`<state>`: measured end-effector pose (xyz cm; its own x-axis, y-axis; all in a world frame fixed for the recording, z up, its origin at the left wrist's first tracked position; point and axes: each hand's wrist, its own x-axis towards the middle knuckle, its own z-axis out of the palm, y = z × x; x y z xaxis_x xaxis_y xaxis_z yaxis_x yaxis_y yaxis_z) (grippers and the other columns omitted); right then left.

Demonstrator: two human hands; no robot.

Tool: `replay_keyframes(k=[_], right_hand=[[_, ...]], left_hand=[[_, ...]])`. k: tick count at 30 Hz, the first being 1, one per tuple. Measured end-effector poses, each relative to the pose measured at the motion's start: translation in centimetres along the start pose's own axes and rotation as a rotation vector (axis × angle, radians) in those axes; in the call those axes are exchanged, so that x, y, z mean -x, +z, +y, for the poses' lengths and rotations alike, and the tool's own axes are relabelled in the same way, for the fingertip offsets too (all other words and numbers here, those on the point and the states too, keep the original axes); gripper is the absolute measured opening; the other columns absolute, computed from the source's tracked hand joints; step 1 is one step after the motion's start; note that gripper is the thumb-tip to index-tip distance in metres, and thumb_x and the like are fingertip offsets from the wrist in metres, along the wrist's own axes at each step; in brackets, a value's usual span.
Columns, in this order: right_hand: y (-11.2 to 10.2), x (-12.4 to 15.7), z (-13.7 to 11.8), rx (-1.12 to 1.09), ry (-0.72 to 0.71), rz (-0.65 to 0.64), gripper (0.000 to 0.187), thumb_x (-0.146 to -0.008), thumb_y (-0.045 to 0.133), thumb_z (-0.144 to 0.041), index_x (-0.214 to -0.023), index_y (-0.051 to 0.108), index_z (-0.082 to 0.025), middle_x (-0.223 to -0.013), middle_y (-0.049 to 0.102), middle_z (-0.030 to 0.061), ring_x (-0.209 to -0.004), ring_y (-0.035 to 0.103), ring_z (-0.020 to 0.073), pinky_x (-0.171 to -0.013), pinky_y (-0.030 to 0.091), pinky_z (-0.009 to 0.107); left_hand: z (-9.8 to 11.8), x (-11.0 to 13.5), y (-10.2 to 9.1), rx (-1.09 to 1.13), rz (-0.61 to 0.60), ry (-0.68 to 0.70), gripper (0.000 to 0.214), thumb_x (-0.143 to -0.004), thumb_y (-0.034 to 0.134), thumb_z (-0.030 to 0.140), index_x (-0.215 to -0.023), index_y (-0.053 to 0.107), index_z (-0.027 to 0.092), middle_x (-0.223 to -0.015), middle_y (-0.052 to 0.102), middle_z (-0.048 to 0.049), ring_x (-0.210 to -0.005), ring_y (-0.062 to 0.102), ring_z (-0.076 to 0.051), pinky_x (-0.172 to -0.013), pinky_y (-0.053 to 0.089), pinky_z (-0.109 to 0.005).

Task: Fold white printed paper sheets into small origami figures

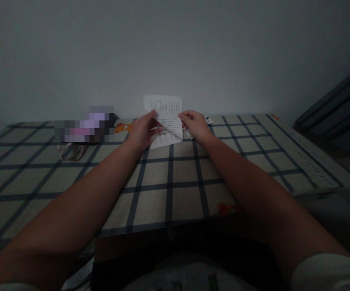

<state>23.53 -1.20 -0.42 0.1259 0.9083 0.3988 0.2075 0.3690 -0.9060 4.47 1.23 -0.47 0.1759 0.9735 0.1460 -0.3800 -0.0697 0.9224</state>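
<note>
While the left hand grasps the printed paper along its left side, the right hand pinches its right edge, the paper between both, long axis toward the wall

two bare forearms angle inward, the bare left hand gripping, thumb uppermost, the bare right hand pinching thumb-to-finger.

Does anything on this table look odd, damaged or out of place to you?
Two things. The purple object at the back left shows as blocky pixels, hiding its details. The printed paper between the left hand and right hand looks bent or folded, its lower part askew; I can't tell whether it's torn.
</note>
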Motion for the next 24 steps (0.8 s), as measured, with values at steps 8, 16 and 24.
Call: replay_keyframes(k=[8,16,24], right_hand=[[0.3,0.5,-0.8,-0.027,0.02,0.005,0.013,-0.086,0.063,-0.028,-0.084,0.066,-0.015,-0.068,0.061,-0.0023,-0.056,0.051,0.0064,-0.055,0.041,0.019],[0.3,0.8,-0.9,-0.071,0.053,-0.033,0.039,-0.089,0.058,-0.051,-0.097,0.071,-0.015,-0.081,0.067,0.0029,-0.06,0.054,0.0069,-0.052,0.042,0.019],[0.1,1.0,-0.6,0.018,0.011,-0.197,0.031,-0.083,0.067,-0.046,-0.089,0.073,-0.015,-0.075,0.066,0.0013,-0.058,0.051,0.0077,-0.052,0.04,0.021]], left_hand=[[-1.3,1.2,0.8,-0.15,-0.194,-0.064,0.029,-0.068,0.083,0.03,-0.086,0.075,0.009,-0.098,0.075,-0.0144,-0.079,0.071,-0.018,-0.07,0.058,-0.026],[-1.1,0.9,0.7,-0.176,-0.091,0.055,0.029,-0.066,0.085,0.034,-0.08,0.074,0.011,-0.093,0.076,-0.0116,-0.072,0.07,-0.016,-0.068,0.058,-0.026],[-0.9,0.8,0.5,-0.165,-0.013,0.133,0.03,-0.069,0.081,0.036,-0.085,0.073,0.013,-0.097,0.075,-0.0091,-0.083,0.071,-0.017,-0.074,0.058,-0.026]])
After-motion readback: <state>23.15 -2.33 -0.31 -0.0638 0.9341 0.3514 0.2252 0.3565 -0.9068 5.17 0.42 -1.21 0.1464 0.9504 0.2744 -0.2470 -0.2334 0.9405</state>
